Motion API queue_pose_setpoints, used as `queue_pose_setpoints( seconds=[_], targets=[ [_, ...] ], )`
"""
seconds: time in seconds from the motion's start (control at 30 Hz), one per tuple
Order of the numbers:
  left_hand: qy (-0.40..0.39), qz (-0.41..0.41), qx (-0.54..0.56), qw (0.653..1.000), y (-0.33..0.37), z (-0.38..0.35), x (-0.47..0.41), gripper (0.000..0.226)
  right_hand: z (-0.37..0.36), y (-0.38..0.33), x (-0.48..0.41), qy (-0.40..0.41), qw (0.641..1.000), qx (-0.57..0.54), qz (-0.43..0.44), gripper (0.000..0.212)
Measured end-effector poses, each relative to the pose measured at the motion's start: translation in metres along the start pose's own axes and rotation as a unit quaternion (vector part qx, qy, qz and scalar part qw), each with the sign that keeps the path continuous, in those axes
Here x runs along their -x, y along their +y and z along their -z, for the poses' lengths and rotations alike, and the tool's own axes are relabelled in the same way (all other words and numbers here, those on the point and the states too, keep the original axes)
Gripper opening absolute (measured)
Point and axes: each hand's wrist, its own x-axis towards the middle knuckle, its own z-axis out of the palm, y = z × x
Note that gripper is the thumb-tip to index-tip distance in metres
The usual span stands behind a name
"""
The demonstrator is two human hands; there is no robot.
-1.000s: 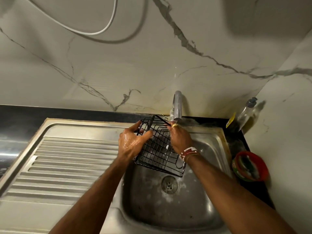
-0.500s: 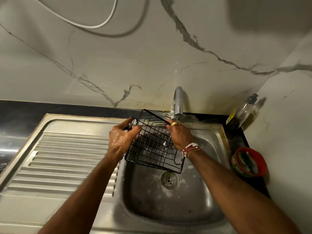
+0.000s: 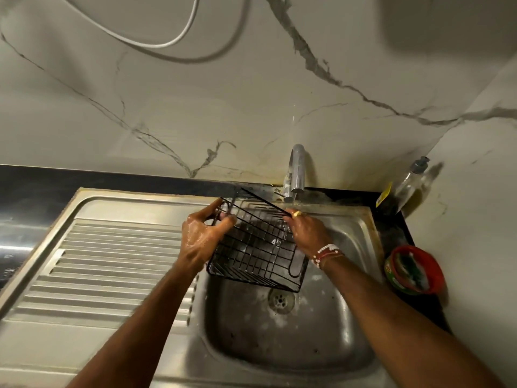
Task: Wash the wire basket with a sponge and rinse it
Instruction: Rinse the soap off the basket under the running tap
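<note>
step: rinse | wire basket (image 3: 256, 249) tilted over sink (image 3: 361, 228) back edge, under tap (image 3: 296, 169) | left hand (image 3: 200, 239) grips rim, right hand (image 3: 306, 233) grips opposite rim | tip: rotate slowly, flush all 4 sides

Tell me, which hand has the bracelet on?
The right hand, gripping the wire basket nearest the tap. The left hand has a bare wrist.

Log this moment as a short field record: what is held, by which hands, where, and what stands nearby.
held: black wire basket, tilted
left hand: grips the basket's left end
right hand: grips its right side
place: over the stainless steel sink basin, below the chrome tap
sponge: none visible in either hand
nearby: clear soap pump bottle, red round tub right of the basin
</note>
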Motion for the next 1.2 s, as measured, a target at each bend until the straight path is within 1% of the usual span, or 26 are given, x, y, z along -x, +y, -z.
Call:
queue_pose_setpoints(
  seconds=[0.03,0.1,0.17,0.2,0.27,0.33,0.47,0.5,0.57,0.63,0.7,0.73,0.8,0.83,0.9,0.93,0.97,1.03,1.1,1.13,1.17,1.2],
  targets=[
    [-0.004,0.0,0.001,1.0,-0.001,-0.005,0.004,0.068,-0.001,-0.009,-0.006,0.021,1.0,-0.008,0.017,0.028],
    [0.001,-0.004,0.008,1.0,-0.005,-0.008,0.005,0.073,0.003,-0.022,-0.014,0.035,0.999,-0.015,0.038,0.026],
    [0.001,0.002,0.017,1.0,-0.009,-0.005,0.002,0.08,0.005,-0.016,-0.014,0.012,0.998,0.0,0.06,0.031],
    [-0.001,-0.004,0.022,1.0,-0.013,-0.002,0.001,0.082,0.006,-0.009,-0.012,-0.006,0.998,0.008,0.057,0.034],
    [0.005,-0.005,0.045,0.999,-0.017,0.003,-0.002,0.081,0.007,0.007,-0.006,-0.041,0.999,0.008,0.018,0.034],
    [0.004,-0.003,0.064,0.998,-0.021,0.009,-0.004,0.074,0.009,0.014,-0.005,-0.056,0.998,0.011,-0.023,0.032],
    [-0.011,0.015,0.104,0.994,-0.031,0.008,-0.006,0.031,0.016,0.004,-0.022,-0.076,0.996,0.033,-0.015,0.037],
    [-0.017,0.019,0.108,0.994,-0.032,0.004,-0.004,0.027,0.016,0.0,-0.028,-0.087,0.995,0.041,-0.016,0.037],
    [-0.018,0.019,0.108,0.994,-0.032,-0.002,-0.001,0.027,0.015,-0.006,-0.039,-0.123,0.989,0.079,-0.032,0.028],
    [-0.01,0.017,0.117,0.993,-0.033,-0.003,0.0,0.027,0.015,-0.006,-0.044,-0.155,0.983,0.097,-0.035,0.033],
    [-0.001,0.009,0.13,0.991,-0.036,0.001,-0.001,0.028,0.017,0.0,-0.041,-0.168,0.981,0.085,-0.038,0.037],
    [0.005,0.002,0.136,0.991,-0.037,0.003,-0.001,0.028,0.02,0.005,-0.039,-0.157,0.984,0.069,-0.054,0.036],
    [0.01,-0.006,0.142,0.99,-0.04,0.008,0.001,0.029,0.024,0.011,-0.037,-0.122,0.986,0.005,-0.11,0.034],
    [0.006,-0.006,0.144,0.99,-0.044,0.01,0.002,0.038,0.024,0.012,-0.037,-0.114,0.982,-0.044,-0.147,0.032],
    [-0.002,0.004,0.143,0.99,-0.054,0.012,0.007,0.069,0.021,0.009,-0.041,-0.109,0.958,-0.149,-0.218,0.025],
    [-0.009,0.004,0.139,0.99,-0.061,0.014,0.009,0.079,0.018,0.009,-0.042,-0.098,0.947,-0.188,-0.242,0.021],
    [-0.016,0.005,0.134,0.991,-0.069,0.015,0.012,0.084,0.016,0.007,-0.042,-0.08,0.936,-0.216,-0.265,0.02],
    [-0.018,0.006,0.139,0.99,-0.08,0.014,0.017,0.081,0.01,0.004,-0.041,-0.026,0.904,-0.284,-0.318,0.024],
    [0.0,0.014,0.171,0.985,-0.084,0.011,0.02,0.068,0.011,-0.001,-0.039,0.035,0.846,-0.375,-0.377,0.033],
    [0.003,0.02,0.193,0.981,-0.086,0.01,0.02,0.063,0.013,-0.001,-0.038,0.037,0.816,-0.419,-0.397,0.034],
    [0.002,0.029,0.218,0.975,-0.089,0.009,0.019,0.059,0.017,-0.002,-0.035,-0.003,0.792,-0.449,-0.415,0.03],
    [-0.001,0.043,0.244,0.969,-0.091,0.008,0.019,0.058,0.022,-0.003,-0.031,-0.073,0.767,-0.473,-0.427,0.025]
  ],
)
